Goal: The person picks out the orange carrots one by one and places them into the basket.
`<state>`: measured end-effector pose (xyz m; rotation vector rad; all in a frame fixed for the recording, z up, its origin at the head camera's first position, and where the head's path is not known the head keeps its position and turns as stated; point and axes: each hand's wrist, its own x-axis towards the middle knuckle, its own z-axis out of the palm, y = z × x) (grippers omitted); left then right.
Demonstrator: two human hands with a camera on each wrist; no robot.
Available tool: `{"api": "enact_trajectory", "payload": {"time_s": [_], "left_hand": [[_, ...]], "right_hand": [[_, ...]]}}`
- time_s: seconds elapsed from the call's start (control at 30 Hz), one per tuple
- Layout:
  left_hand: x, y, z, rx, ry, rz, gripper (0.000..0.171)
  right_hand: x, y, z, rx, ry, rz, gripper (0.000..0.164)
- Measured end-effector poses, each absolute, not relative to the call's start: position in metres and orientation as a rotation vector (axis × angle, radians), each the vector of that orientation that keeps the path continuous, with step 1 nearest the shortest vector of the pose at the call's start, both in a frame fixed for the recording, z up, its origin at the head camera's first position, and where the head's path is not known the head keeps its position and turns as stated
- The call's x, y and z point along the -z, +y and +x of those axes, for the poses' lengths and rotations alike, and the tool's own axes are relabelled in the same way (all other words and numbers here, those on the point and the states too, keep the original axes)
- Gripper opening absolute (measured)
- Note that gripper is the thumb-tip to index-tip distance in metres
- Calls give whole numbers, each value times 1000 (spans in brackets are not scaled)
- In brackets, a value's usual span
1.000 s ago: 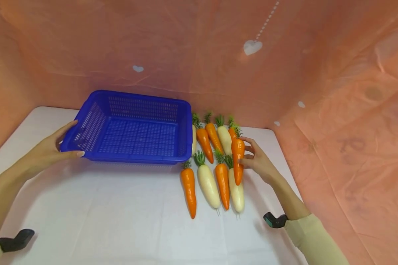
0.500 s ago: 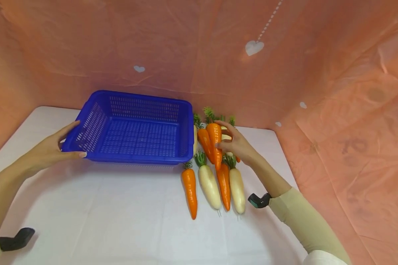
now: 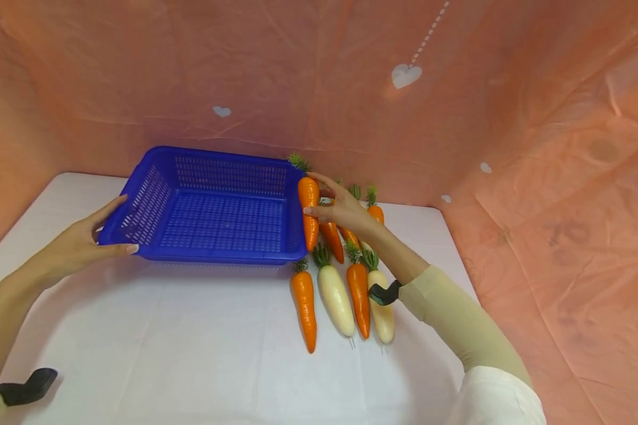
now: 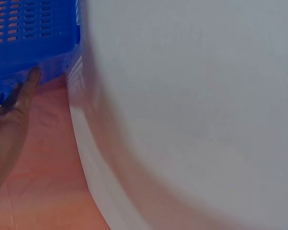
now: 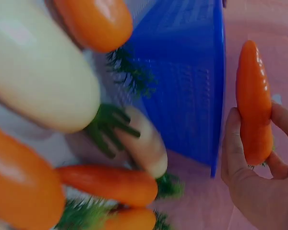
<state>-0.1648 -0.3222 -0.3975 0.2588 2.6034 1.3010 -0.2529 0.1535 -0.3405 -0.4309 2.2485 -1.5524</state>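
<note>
A carrot (image 5: 255, 103) sits pinched between the right fingers (image 5: 235, 155).

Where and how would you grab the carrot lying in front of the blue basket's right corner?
Probably the thick upper body of the carrot, below its leafy top, from above, squeezing widthways. It lies flat and narrows to a tip, so the thick part should hold steadier. Its left side is open; a narrow gap separates it from the white radish.

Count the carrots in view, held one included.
6. One carrot is in the right hand; two near-row carrots lie closer to the person; three far-row carrots lie beyond, some partly covered. More may be hidden.
</note>
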Motion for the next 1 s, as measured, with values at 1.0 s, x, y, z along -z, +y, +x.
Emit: {"api": "enact_trajectory", "payload": {"time_s": [1.0], "left_hand": [[397, -315, -160, -1297, 2650, 252, 107]], "right_hand": [[354, -1, -273, 1397, 2134, -553, 85]]}}
